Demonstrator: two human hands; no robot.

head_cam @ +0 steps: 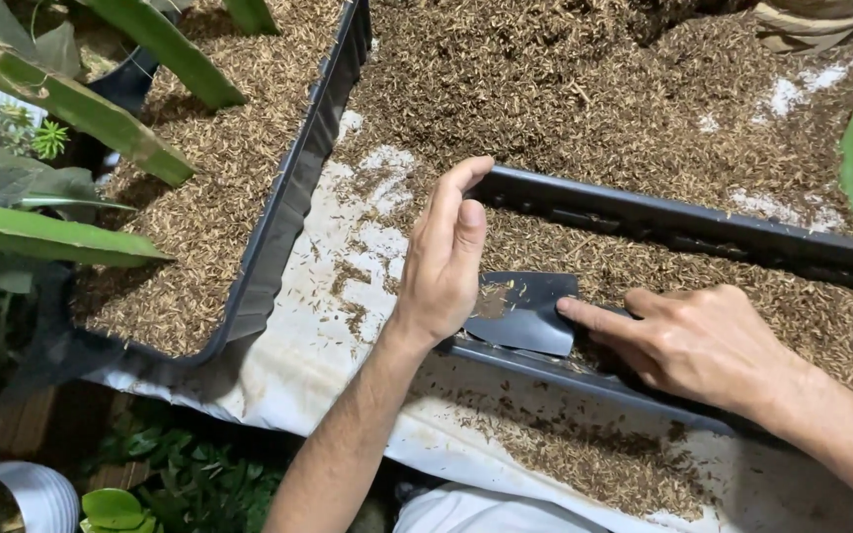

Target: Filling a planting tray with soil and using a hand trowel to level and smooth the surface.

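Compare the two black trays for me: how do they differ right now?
The left tray holds green cuttings planted in its husk fill, untouched; the right tray has no plants. The left hand and right hand press a dark plastic piece in the right tray. Both hold brown husk.

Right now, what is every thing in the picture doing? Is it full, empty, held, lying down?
Left hand: open, edge-on against the black flap, thumb on the tray rim.
Right hand: index finger pressing the black flap.
Black flap: curled, lying in the husks.
Long black tray: filled with brown husks.
Second black tray: filled with husks, leaves over it.
White sheet: spread underneath, strewn with spilled husks.
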